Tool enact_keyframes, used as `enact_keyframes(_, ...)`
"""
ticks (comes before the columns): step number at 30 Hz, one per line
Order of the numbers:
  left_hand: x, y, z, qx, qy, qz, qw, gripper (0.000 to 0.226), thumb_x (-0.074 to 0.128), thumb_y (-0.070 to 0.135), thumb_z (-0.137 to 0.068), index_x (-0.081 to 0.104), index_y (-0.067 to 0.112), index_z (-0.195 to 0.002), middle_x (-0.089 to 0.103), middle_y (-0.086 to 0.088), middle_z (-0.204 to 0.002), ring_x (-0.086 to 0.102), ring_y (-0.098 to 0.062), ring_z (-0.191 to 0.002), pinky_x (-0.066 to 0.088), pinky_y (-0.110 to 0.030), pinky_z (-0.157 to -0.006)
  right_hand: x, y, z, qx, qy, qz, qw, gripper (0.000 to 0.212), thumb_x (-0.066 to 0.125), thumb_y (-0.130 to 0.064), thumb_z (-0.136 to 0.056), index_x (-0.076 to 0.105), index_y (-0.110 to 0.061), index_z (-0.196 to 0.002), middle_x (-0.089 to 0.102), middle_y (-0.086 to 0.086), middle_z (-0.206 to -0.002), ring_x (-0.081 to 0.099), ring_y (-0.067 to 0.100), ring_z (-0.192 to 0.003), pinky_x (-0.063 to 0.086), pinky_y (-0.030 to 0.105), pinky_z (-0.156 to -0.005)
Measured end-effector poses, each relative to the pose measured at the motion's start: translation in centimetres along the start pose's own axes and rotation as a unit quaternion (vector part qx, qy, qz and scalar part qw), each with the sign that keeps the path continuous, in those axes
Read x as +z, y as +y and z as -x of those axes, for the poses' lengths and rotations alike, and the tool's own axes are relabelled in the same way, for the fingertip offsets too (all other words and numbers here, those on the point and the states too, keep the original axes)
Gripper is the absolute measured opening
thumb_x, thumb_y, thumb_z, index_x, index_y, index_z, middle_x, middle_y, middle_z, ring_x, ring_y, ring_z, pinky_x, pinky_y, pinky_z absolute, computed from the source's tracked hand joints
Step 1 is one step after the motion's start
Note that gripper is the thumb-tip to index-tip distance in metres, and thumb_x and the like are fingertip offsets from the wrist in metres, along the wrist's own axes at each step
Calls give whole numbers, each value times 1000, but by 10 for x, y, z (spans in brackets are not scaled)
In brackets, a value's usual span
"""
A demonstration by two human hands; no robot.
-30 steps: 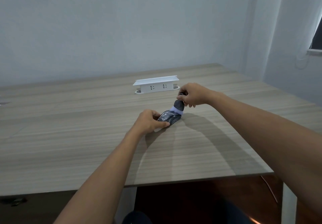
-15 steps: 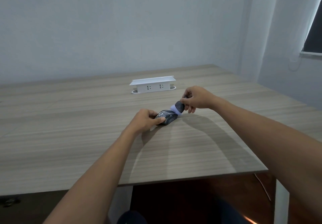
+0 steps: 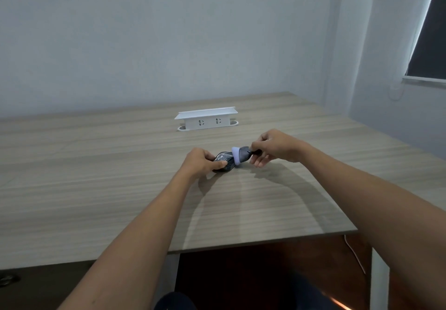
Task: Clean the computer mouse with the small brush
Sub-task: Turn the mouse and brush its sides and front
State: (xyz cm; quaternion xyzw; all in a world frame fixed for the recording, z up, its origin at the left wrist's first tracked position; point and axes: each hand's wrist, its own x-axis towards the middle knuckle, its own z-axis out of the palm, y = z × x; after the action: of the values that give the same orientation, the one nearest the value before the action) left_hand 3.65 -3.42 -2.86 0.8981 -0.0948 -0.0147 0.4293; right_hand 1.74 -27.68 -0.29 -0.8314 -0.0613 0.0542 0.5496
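**Ana:** Since the frame a second earlier, the right hand had swung out toward the right of the frame, so the small brush no longer stood above the computer mouse but lay nearly flat, meeting it from the side. The left hand had kept its place on the mouse.

**Ben:** How was the right hand holding the brush?

**Ana:** It pinched the dark handle end between thumb and curled fingers. The brush's grey body and pale lilac collar stuck out to the left of that grip, toward the centre of the frame, with the bristle end touching the mouse's right end.

**Ben:** And the mouse itself?

**Ana:** It sat on the wooden table, just right of centre in the frame, dark with a glossy patterned top. The left hand gripped it from the left, thumb along the near side and fingers curled over the far side, so only the right half of the mouse showed past the knuckles. Whether its underside lay fully flat on the table could not be told.

**Ben:** So the two grips were close?

**Ana:** Close but apart; mouse and brush lay in a line between them, brush slightly higher in the frame.

**Ben:** Anything else on the table?

**Ana:** A white socket box stood behind the hands, above centre, well apart from them, with two outlets facing the camera.
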Motion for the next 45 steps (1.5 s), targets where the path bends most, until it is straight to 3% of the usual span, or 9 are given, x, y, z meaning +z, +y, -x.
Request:
enact_keyframes(7, 1, 0, -3, -10, 3, 15, 1000, 41, 87, 32, -80, 81, -2, -103, 77, -23, -110, 58, -18, -85, 43, -30, -80, 1, 5, -3, 14, 44, 12, 999, 27, 51, -3, -90, 71, 8, -75, 73, 33, -85, 73, 31, -66, 62, 30, -63)
enact_keyframes(11, 4, 0, -3, -15, 13, 32, 999, 43, 88, 30, -80, 80, -5, -103, 70, -13, -89, 54, -18, -81, 42, -31, -74, 5, 7, -1, 28, 7, -41, 999, 25, 56, -6, -92, 68, 16, -89, 72, 34, -92, 73, 28, -67, 61, 29, -63)
enact_keyframes(14, 6, 0, -4, -18, 14, 36, 999, 46, 87, 29, -80, 78, -10, -103, 62, -10, -84, 50, -19, -79, 39, -32, -72, 4, 7, 1, 39, -22, -63, 997, 26, 58, -7, -91, 67, 18, -93, 73, 33, -92, 74, 28, -70, 61, 28, -65)
enact_keyframes(20, 9, 2, -5, -24, 19, 37, 999, 50, 88, 30, -80, 76, -12, -104, 58, -10, -82, 46, -20, -78, 36, -31, -72, 4, 8, 1, 47, 52, -52, 996, 22, 55, 1, -92, 65, 19, -86, 71, 33, -83, 74, 28, -61, 61, 27, -58)
enact_keyframes(27, 11, 2, -5, -18, 27, 24, 999, 44, 87, 27, -81, 78, -10, -102, 65, -12, -85, 54, -21, -78, 44, -34, -71, 7, 4, 9, 91, -49, -122, 987, 29, 63, -4, -92, 62, 23, -104, 73, 30, -94, 75, 31, -82, 61, 25, -70)
enact_keyframes(34, 12, 2, -5, -14, 29, 30, 999, 33, 87, 31, -80, 74, 0, -84, 50, -10, -78, 40, -21, -76, 31, -30, -70, 6, 6, 6, 65, 35, -74, 994, 25, 56, 0, -93, 61, 23, -102, 70, 36, -95, 75, 28, -67, 63, 26, -67)
enact_keyframes(37, 12, 1, -6, -14, 33, 29, 999, 44, 87, 30, -80, 78, -10, -98, 60, -9, -81, 49, -20, -77, 38, -31, -71, 10, 4, 10, 80, -6, -115, 990, 26, 61, -2, -92, 62, 23, -101, 72, 33, -92, 76, 33, -77, 62, 27, -69)
enact_keyframes(41, 12, 0, -6, -8, 28, 25, 999, 49, 86, 30, -81, 75, -14, -101, 57, -10, -80, 47, -20, -77, 37, -31, -71, 11, 1, 14, 94, -53, -113, 988, 29, 62, -3, -92, 62, 23, -106, 73, 31, -94, 75, 34, -85, 61, 26, -70)
enact_keyframes(45, 14, 1, -4, -7, 38, 28, 999, 47, 87, 29, -81, 76, -13, -99, 54, -8, -76, 44, -20, -71, 35, -29, -65, 9, 4, 9, 82, 18, -70, 994, 31, 58, -2, -94, 58, 25, -110, 71, 35, -97, 75, 35, -78, 63, 29, -71)
